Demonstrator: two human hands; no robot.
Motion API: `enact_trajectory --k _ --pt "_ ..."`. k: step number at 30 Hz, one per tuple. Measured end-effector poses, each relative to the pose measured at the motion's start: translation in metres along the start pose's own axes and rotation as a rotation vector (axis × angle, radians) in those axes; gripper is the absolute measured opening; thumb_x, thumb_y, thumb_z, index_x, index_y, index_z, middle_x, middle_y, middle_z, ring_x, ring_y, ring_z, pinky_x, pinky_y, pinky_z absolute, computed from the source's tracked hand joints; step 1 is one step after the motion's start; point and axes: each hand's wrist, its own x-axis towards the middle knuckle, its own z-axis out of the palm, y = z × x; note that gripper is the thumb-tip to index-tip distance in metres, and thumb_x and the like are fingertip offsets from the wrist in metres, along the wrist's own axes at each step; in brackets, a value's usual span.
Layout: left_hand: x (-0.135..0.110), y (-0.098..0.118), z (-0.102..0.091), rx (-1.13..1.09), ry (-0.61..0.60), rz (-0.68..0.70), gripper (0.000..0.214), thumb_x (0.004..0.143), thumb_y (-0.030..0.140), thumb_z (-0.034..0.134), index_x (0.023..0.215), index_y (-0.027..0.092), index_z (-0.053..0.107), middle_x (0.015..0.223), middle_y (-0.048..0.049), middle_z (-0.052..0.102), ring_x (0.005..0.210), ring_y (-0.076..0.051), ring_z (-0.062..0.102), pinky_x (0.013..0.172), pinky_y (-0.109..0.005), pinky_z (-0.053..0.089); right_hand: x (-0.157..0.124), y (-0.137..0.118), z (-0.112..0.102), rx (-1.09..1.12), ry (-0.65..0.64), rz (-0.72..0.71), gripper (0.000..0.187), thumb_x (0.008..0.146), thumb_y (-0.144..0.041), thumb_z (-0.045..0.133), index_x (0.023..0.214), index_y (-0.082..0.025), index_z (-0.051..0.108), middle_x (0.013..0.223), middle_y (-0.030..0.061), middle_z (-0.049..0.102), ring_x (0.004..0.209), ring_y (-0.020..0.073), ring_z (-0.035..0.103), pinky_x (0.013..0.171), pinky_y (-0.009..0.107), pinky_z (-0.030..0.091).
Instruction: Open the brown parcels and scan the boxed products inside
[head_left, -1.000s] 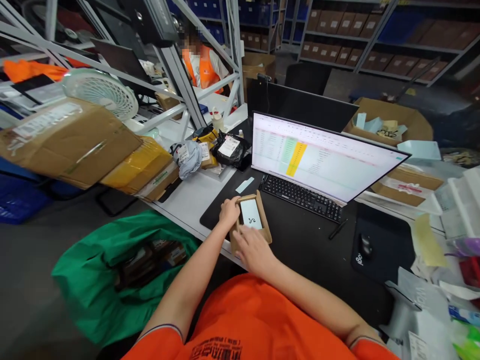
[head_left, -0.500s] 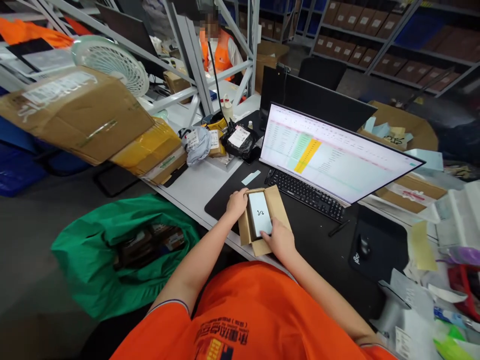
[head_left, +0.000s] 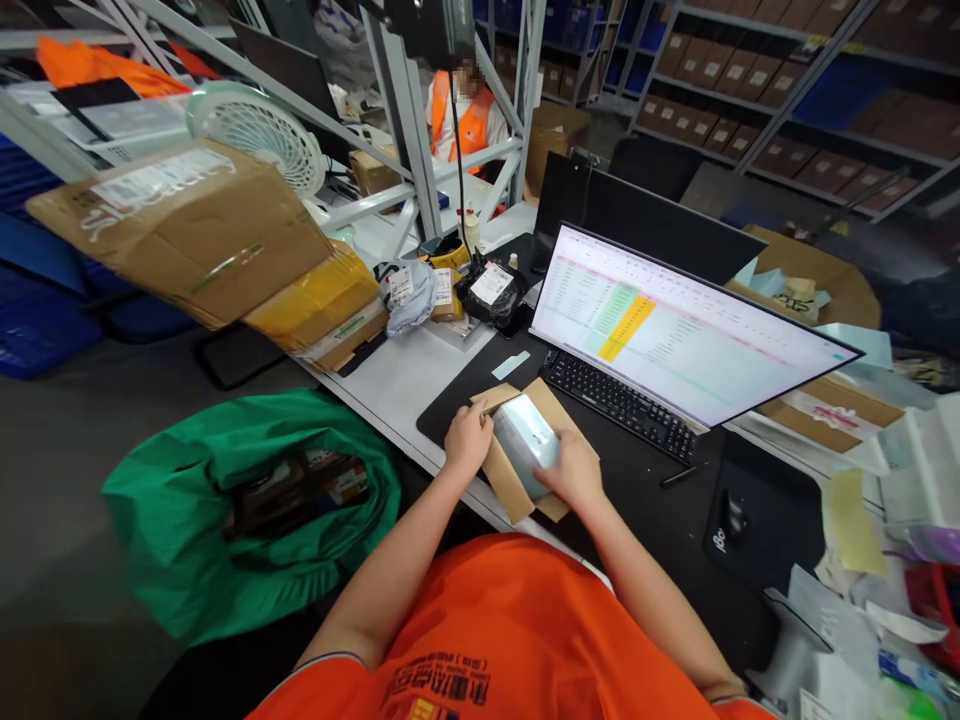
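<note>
A small open cardboard box (head_left: 504,478) lies on the black desk mat (head_left: 637,500) in front of the keyboard (head_left: 616,404). A white rectangular item (head_left: 525,445) sits in it, slightly raised and blurred by motion. My left hand (head_left: 466,440) grips the box's left side with fingers curled on the edge. My right hand (head_left: 574,470) is closed on the near right end of the white item.
A lit monitor (head_left: 679,335) stands behind the keyboard, a mouse (head_left: 733,517) to the right. Parcels (head_left: 217,240) and a fan (head_left: 255,135) crowd the left of the desk. A green bag (head_left: 225,500) lies on the floor. A person in an orange vest (head_left: 469,110) sits behind the rack.
The box flaps have opened outward. The white item has risen and tilted inside the box under my right hand. My view has shifted slightly to the left.
</note>
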Motion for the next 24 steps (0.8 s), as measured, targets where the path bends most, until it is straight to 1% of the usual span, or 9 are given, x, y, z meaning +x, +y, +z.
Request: enact_trajectory --k 5,8,11,13,16,18,20,22,24 --pt "0.001 -0.009 -0.009 0.021 0.134 -0.008 0.048 0.097 0.023 0.045 0.144 0.022 0.054 0.118 -0.0146 0.061 0.107 -0.03 0.064 0.087 -0.038 0.052 0.002 0.043 -0.047 0.943 0.366 0.074 0.082 0.058 -0.038 0.084 0.132 -0.018 0.056 0.135 0.0135 0.06 0.12 0.0281 0.058 0.107 0.046 0.044" --pt "0.013 -0.016 -0.024 0.063 0.251 -0.059 0.049 0.099 0.024 0.043 0.146 0.022 0.051 0.119 -0.0162 0.059 0.107 -0.031 0.064 0.089 -0.04 0.052 -0.01 0.068 -0.075 1.371 0.492 0.093 0.071 0.066 -0.043 0.082 0.13 -0.021 0.059 0.133 0.01 0.064 0.116 0.0255 0.062 0.101 0.044 0.05" --pt "0.023 -0.018 -0.047 0.092 0.26 -0.173 0.053 0.1 0.031 0.041 0.152 0.019 0.041 0.124 -0.0208 0.055 0.106 -0.035 0.064 0.088 -0.047 0.053 -0.031 0.089 -0.088 1.607 0.486 0.177 0.056 0.074 -0.048 0.076 0.124 -0.023 0.064 0.127 0.0078 0.068 0.112 0.0255 0.065 0.086 0.041 0.059" --pt "0.02 -0.012 -0.061 0.133 0.26 -0.224 0.061 0.1 0.04 0.043 0.155 0.015 0.035 0.133 -0.0267 0.049 0.112 -0.041 0.06 0.088 -0.054 0.052 -0.047 0.1 -0.085 1.713 0.417 0.253 0.054 0.078 -0.052 0.074 0.123 -0.024 0.065 0.126 0.0081 0.069 0.112 0.0279 0.066 0.081 0.044 0.062" --pt "-0.006 0.011 -0.066 0.08 0.32 -0.049 0.065 0.098 0.049 0.045 0.152 0.012 0.039 0.146 -0.0278 0.038 0.128 -0.044 0.048 0.099 -0.06 0.046 -0.067 0.111 -0.066 1.841 0.276 0.396 0.051 0.077 -0.053 0.077 0.118 -0.025 0.066 0.117 0.006 0.073 0.099 0.0259 0.071 0.07 0.04 0.065" --pt "-0.033 0.032 -0.051 -0.172 0.174 0.19 0.059 0.099 0.051 0.042 0.147 0.017 0.045 0.145 -0.0214 0.043 0.128 -0.036 0.05 0.103 -0.053 0.047 -0.078 0.113 -0.05 1.891 0.249 0.466 0.048 0.074 -0.047 0.082 0.114 -0.025 0.068 0.107 0.0029 0.075 0.086 0.0197 0.071 0.059 0.029 0.062" --pt "-0.061 0.055 -0.026 -0.527 -0.197 0.319 0.061 0.097 0.058 0.043 0.146 0.021 0.044 0.142 -0.0173 0.048 0.117 -0.028 0.057 0.093 -0.043 0.054 -0.087 0.112 -0.037 1.902 0.248 0.479 0.047 0.072 -0.042 0.085 0.112 -0.024 0.068 0.102 0.0013 0.075 0.079 0.0159 0.07 0.056 0.024 0.06" --pt "-0.083 0.075 0.004 -0.787 -0.543 0.301 0.078 0.088 0.065 0.055 0.15 0.022 0.036 0.143 -0.0172 0.049 0.113 -0.027 0.06 0.086 -0.04 0.057 -0.094 0.109 -0.027 1.88 0.223 0.445 0.048 0.073 -0.038 0.085 0.115 -0.025 0.066 0.106 0.0011 0.074 0.081 0.0156 0.069 0.061 0.026 0.062" --pt "-0.095 0.09 0.027 -0.88 -0.662 0.25 0.092 0.077 0.062 0.071 0.15 0.02 0.034 0.141 -0.0164 0.051 0.117 -0.028 0.058 0.093 -0.041 0.054 -0.098 0.107 -0.021 1.835 0.181 0.397 0.054 0.075 -0.038 0.083 0.123 -0.029 0.062 0.114 0.001 0.072 0.086 0.0168 0.069 0.065 0.029 0.062"
